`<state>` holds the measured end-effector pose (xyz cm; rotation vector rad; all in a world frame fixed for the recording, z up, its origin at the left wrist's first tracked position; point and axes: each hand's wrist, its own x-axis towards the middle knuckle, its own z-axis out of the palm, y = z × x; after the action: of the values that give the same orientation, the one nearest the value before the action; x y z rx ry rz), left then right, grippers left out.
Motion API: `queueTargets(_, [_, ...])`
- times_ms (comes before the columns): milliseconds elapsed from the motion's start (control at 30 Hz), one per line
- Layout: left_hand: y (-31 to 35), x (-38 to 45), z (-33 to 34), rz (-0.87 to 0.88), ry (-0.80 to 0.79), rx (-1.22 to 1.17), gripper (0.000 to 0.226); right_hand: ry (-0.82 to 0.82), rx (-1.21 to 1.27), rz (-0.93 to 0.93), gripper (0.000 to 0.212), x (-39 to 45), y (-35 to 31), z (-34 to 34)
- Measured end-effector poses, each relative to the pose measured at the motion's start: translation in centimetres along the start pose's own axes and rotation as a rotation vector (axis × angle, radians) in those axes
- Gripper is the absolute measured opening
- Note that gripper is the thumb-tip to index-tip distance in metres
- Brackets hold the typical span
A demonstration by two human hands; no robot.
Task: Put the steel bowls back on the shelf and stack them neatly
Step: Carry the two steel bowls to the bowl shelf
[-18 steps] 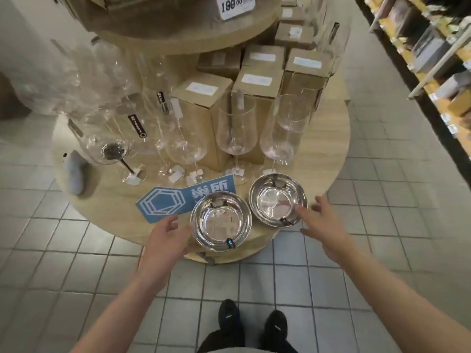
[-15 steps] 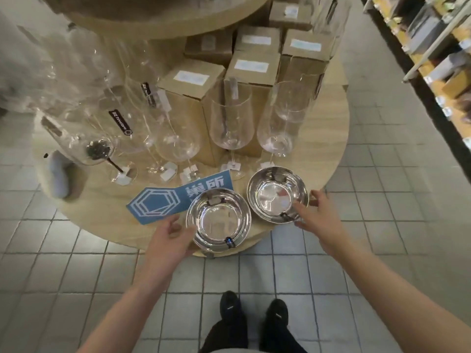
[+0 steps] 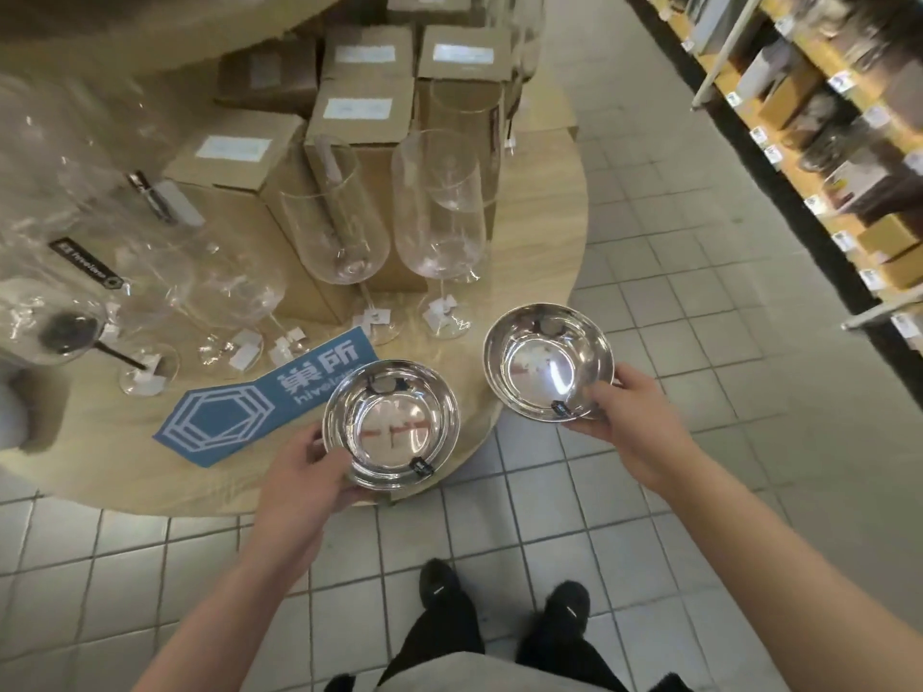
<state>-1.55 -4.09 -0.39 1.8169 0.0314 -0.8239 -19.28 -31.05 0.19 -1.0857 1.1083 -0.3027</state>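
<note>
Two shiny steel bowls are in my hands at the front edge of a round wooden display table [image 3: 539, 252]. My left hand [image 3: 299, 472] grips the left bowl [image 3: 390, 423] at its near-left rim, the bowl low over the table edge. My right hand [image 3: 629, 427] holds the right bowl [image 3: 547, 362] by its near-right rim, with the thumb on the rim and fingers under it. That bowl hangs tilted, partly past the table edge over the floor. Each bowl carries a small dark tag at its near rim.
Tall wine glasses [image 3: 439, 217] and cardboard boxes [image 3: 359, 122] crowd the table behind the bowls. A blue sign [image 3: 259, 402] lies flat to the left. Store shelving [image 3: 839, 157] runs along the right. Tiled floor and my black shoes [image 3: 444, 586] are below.
Both hands have closed on the bowls. The right bowl has come up off the table and moved right, out past the edge. The view has shifted closer and downward.
</note>
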Motion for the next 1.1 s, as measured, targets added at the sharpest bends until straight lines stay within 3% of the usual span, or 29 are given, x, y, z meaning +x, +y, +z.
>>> queueTargets(367, [4.9, -3.7, 16.2, 0.090, -0.203, 0.115, 0.029, 0.280, 0.089, -0.139, 0.034, -7.6, -2.0, -22.8])
queueTargets(533, [7.6, -5.5, 25.5, 0.144, -0.352, 0.105, 0.015, 0.408, 0.169, -0.176, 0.030, -10.5, -1.9, -30.8])
queueTargets(767, [10.5, -6.2, 34.0, 0.173, -0.455, 0.153, 0.021, 0.470, 0.288, -0.178, 0.029, -10.2, -2.0, -35.5])
queueTargets(1100, [16.0, 3.0, 43.8, 0.088, -0.515, 0.211, 0.020, 0.555, 0.359, -0.155, 0.023, -0.7, -6.5, -38.6])
